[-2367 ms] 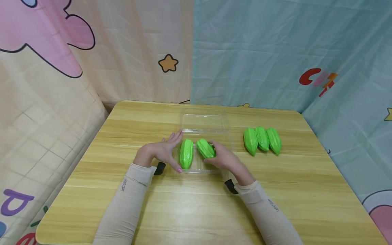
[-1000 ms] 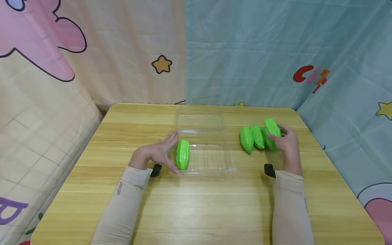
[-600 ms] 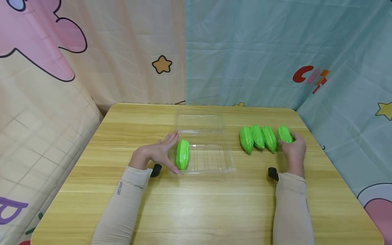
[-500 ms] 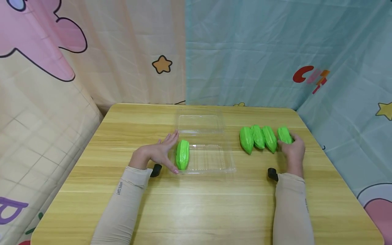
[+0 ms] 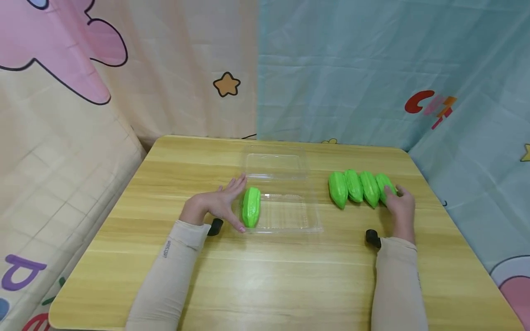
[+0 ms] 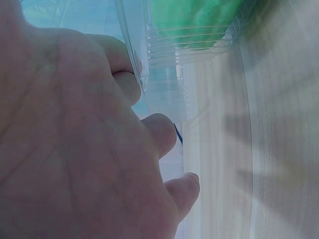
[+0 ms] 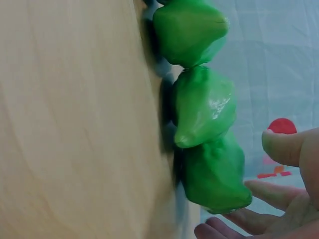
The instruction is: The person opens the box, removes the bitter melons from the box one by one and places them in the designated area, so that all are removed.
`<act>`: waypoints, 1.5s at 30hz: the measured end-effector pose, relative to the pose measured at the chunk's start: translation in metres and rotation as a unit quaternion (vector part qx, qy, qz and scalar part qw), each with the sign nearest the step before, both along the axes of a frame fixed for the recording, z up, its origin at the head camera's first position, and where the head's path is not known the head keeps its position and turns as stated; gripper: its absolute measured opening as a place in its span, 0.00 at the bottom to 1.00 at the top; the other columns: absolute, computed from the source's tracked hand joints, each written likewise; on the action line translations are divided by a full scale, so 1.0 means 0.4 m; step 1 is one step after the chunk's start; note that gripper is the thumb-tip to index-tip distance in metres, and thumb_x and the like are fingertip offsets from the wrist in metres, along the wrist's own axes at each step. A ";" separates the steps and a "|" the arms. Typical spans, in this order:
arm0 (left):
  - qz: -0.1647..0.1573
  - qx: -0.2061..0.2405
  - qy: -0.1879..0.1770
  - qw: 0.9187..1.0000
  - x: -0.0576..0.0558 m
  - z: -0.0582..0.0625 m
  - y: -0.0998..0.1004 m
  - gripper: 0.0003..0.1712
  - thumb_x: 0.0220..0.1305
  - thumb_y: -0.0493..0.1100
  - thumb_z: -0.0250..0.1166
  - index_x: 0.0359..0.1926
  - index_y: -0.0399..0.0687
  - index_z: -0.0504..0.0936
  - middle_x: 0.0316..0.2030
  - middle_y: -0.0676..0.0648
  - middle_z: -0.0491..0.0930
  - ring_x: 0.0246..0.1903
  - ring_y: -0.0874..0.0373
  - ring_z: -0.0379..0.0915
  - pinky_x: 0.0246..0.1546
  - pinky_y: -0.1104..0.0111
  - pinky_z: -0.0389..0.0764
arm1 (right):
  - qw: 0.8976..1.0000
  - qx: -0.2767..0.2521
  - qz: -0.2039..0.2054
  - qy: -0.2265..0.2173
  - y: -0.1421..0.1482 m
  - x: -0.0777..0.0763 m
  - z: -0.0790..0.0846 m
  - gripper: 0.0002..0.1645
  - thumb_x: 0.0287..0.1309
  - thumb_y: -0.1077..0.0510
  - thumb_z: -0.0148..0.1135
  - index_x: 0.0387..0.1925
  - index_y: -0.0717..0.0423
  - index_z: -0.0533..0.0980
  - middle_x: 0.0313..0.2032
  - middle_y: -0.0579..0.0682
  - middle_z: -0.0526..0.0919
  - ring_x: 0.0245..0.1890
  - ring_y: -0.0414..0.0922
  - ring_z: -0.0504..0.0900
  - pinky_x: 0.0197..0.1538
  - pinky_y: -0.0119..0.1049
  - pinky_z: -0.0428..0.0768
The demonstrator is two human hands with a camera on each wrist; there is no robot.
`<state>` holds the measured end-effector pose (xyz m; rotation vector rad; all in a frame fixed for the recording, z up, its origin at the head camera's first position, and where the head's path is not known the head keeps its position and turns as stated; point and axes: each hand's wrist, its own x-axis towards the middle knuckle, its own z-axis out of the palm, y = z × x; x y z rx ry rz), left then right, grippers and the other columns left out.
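Note:
One bright green, ridged star fruit (image 5: 251, 208) lies at the left end of the clear plastic clamshell box (image 5: 285, 211), whose lid (image 5: 273, 163) is folded back. My left hand (image 5: 217, 204) rests against the box's left edge, fingers and thumb spread; its wrist view shows the fingertips at the clear rim. On the right, several star fruits stand side by side in a row. Beside the rightmost star fruit (image 5: 385, 187) is my right hand (image 5: 402, 207). In the right wrist view its thumb stands off the fruit (image 7: 217, 174) and the fingers are loosely spread.
Both hands work over a wood-grain table (image 5: 265, 276). Printed curtains (image 5: 364, 69) hang behind and at its sides. A black wrist mount (image 5: 372, 238) sticks out below the right hand, another (image 5: 215, 227) below the left.
My right hand has carried a star fruit from the box to the right-hand row, slid it left against the others, and loosened its fingers. My left hand has stayed at the box edge.

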<state>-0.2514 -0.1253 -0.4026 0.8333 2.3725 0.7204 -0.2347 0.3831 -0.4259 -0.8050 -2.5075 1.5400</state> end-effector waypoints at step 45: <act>0.011 0.000 -0.007 1.000 0.000 0.007 0.010 0.88 0.41 0.61 0.83 0.77 0.48 0.19 0.77 0.45 0.16 0.75 0.51 0.13 0.73 0.47 0.28 | 0.928 -0.051 0.357 0.095 -0.540 0.046 0.115 0.63 0.52 0.49 0.79 0.80 0.52 0.49 0.75 0.59 0.57 0.71 0.57 0.63 0.61 0.55 0.75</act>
